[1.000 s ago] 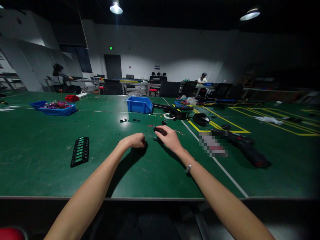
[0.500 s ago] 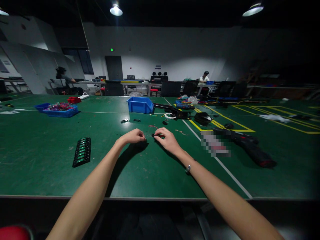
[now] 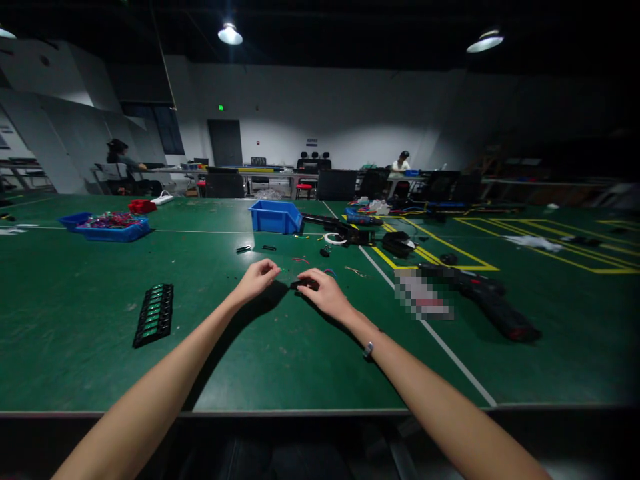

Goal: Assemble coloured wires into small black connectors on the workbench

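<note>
Landmark: green felt-like table [image 3: 310, 360].
- My right hand [image 3: 323, 293], mid-table: fingers pinched on small black plastic part [image 3: 299, 285], part resting on table surface. I judge it light, rigid, easy to fumble; take by side edges.
- My left hand [image 3: 257, 279], just left of part: fingers curled loosely; contents cannot tell.
- Black slotted tray [image 3: 155, 315], table left.
- Blue plastic bin [image 3: 276, 217], table far side.

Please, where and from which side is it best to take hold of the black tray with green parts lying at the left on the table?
Probably by the long edges of the black tray, from above. It lies flat and narrow, clear of other things, so fingers can span its width. The left hand is nearer.
</note>
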Motion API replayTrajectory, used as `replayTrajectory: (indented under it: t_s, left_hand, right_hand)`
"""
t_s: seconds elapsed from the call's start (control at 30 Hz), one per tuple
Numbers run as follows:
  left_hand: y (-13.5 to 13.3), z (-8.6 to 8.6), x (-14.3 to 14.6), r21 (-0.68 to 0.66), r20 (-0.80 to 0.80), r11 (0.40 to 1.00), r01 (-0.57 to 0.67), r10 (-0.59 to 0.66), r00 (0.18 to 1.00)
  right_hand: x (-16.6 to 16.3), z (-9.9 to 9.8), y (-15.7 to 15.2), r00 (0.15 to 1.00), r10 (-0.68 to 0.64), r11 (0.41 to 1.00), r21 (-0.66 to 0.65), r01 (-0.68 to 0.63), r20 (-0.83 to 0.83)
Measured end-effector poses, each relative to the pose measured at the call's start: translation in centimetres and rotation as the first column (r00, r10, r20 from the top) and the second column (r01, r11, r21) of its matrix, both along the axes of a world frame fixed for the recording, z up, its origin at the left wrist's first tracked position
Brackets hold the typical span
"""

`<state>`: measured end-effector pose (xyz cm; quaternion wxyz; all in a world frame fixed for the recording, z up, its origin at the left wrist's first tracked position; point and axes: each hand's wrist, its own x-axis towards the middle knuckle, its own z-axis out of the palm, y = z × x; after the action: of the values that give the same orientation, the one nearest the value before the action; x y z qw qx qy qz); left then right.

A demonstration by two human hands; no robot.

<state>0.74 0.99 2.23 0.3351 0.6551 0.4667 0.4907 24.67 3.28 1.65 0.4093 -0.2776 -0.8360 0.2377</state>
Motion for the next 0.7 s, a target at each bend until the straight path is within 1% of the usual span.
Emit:
replayTrajectory:
  t_s: [0.07,0.17,0.3,0.37,0.57,0.63,0.7]
  left_hand:
    - [-0.9,-0.4,-0.3,0.025,0.023,1.0,-0.004,0.003,1.0]
    - [-1.9,-0.5,-0.6,0.021,0.083,0.999,-0.027,0.025,0.996]
    - [-2.3,-0.4,-0.2,0.017,0.214,0.999,-0.028,0.024,0.976]
    - [-2.2,-0.5,0.3,0.001,0.257,1.0,-0.023,0.022,0.966]
    - [-2.1,-1.0,0.9,-0.073,0.272,0.997,-0.016,0.035,0.962]
    - [-2.1,-1.1,0.8,-0.077,0.286,0.997,-0.016,0.038,0.957]
    - [-2.0,-1.1,0.8,-0.076,0.302,0.997,-0.007,0.029,0.953]
  right_hand:
    - [-0.1,0.0,-0.2,0.999,0.033,0.999,0.002,-0.033,0.017]
    - [-0.3,0.1,-0.5,0.995,0.088,0.996,-0.009,-0.088,0.037]
    - [-0.7,0.0,-0.8,0.991,0.129,0.991,-0.034,-0.129,0.016]
    - [-0.8,-0.2,-0.9,0.99,0.141,0.987,-0.071,-0.142,-0.011]
    - [-0.9,-0.8,-0.8,0.984,0.169,0.963,-0.203,-0.178,-0.059]
    - [-0.9,-0.8,-0.8,0.983,0.179,0.961,-0.209,-0.183,-0.037]
    - [-0.8,-0.7,-0.9,0.984,0.179,0.966,-0.188,-0.175,0.005]
